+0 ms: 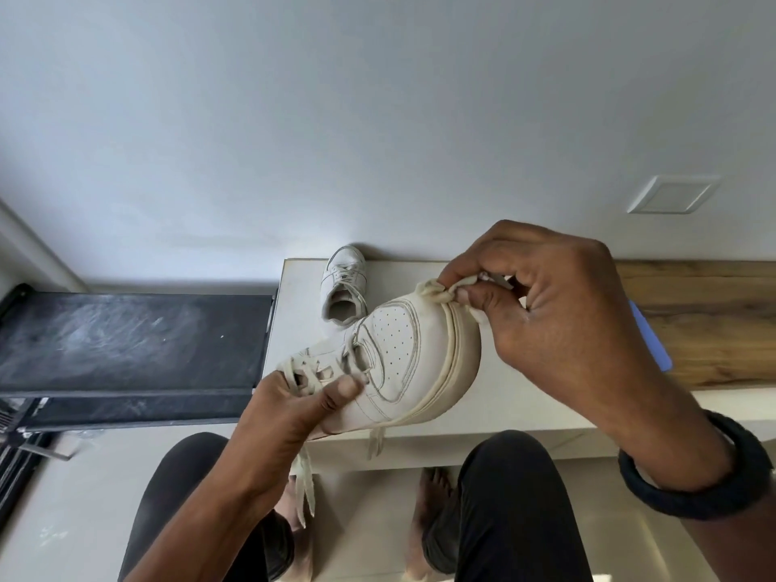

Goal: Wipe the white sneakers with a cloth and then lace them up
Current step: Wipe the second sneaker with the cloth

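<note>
Leftmost, one dark dusty panel (126, 346) lies flat beside the pale bench (420, 283), its near end cut off by the frame edge. Two white sneakers are in view. One sneaker in hand (394, 363) is held above the bench front, toe pointing up and right; the left hand (294, 405) grips it at the laced throat, thumb pressed on the upper, and two loose lace ends (304, 476) dangle below. The second sneaker (345, 287) stands on the bench near the wall, apart from the first. One cloth (445, 294) is bunched against the toe rim, pinched by the right hand (541, 304), which hides most of it. One black bangle (693, 468) circles that wrist. One blue object (651, 338) shows behind the hand on the wooden strip (714, 321), mostly hidden and unidentifiable.
</note>
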